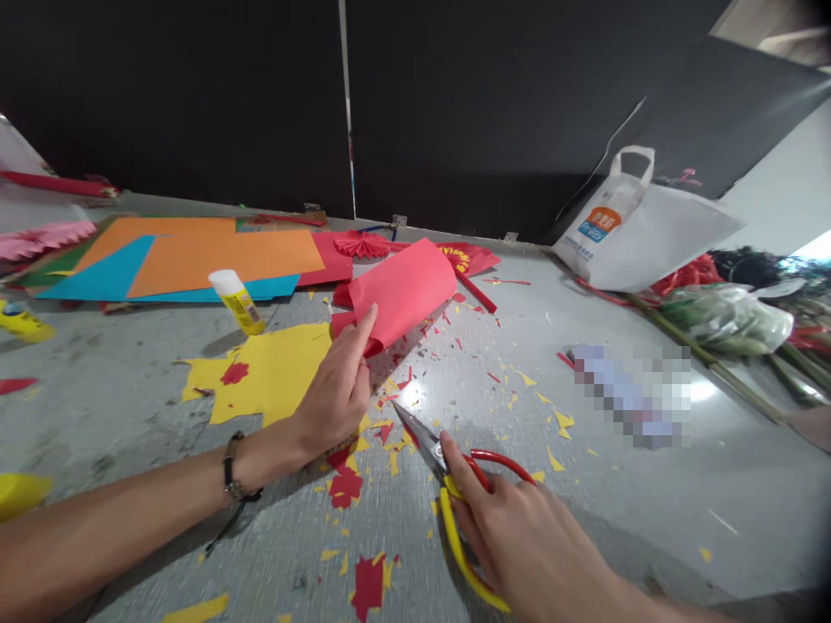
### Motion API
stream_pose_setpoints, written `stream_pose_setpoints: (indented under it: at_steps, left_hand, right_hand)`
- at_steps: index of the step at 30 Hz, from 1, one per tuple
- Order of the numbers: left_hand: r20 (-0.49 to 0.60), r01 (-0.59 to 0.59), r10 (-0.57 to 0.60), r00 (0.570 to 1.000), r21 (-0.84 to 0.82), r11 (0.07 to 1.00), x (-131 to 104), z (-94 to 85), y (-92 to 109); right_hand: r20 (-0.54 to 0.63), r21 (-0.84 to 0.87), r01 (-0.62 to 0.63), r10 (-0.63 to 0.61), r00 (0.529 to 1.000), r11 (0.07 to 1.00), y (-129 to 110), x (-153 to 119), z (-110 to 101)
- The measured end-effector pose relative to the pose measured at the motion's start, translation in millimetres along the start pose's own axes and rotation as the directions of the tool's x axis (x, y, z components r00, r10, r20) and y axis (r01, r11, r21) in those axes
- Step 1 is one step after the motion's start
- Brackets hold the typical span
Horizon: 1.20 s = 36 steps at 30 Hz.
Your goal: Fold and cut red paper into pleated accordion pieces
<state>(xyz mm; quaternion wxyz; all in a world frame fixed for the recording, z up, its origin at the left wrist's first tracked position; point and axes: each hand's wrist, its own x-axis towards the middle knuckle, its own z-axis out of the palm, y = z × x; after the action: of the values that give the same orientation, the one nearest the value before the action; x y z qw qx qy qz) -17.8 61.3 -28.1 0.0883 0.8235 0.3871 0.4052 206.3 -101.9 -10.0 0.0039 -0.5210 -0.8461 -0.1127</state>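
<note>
My left hand (341,381), with a dark bracelet on its wrist, grips the lower left edge of a curled sheet of red paper (409,290). The index finger lies on the sheet, and the thumb is mostly hidden. In my right hand (519,528) is a pair of scissors (425,439) with one red and one yellow handle. Their blades lie close together and point up and left toward my left hand, apart from the red sheet. Beneath my left wrist spreads a cut yellow sheet (279,368). A small red cutout (345,487) lies left of the scissors.
A glue stick (237,301) stands tilted by orange sheets (227,264) and blue sheets (104,272). Folded red fans (362,245) lie at the back. Paper scraps litter the table. At right are a white bag (623,225), a blurred-out flat object (620,394) and wrapped stems (720,320).
</note>
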Motion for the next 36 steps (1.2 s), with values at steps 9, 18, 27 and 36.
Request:
stream_pose_setpoints:
  at_steps: [9, 18, 27, 36]
  left_hand:
    - [0.003, -0.030, 0.030, 1.000, 0.012, 0.999, 2, -0.5, 3]
    - [0.017, -0.008, 0.008, 1.000, -0.007, 1.000, 1, -1.7, 3]
    - [0.039, 0.000, 0.000, 0.999, -0.010, 1.000, 0, -1.3, 5]
    - [0.056, -0.008, 0.009, 0.998, -0.010, 1.000, 0, -1.7, 5]
  right_hand:
    - [0.118, -0.035, 0.016, -0.012, 0.993, 0.999, 0, 5, -5]
    - [0.075, -0.035, -0.015, 0.018, 0.997, 0.999, 9, 25, -2]
    - [0.002, 0.068, 0.043, -0.043, 0.999, 0.997, 10, -10, -8]
    - [0.083, -0.023, 0.061, -0.059, 0.995, 0.998, 5, -1, -16]
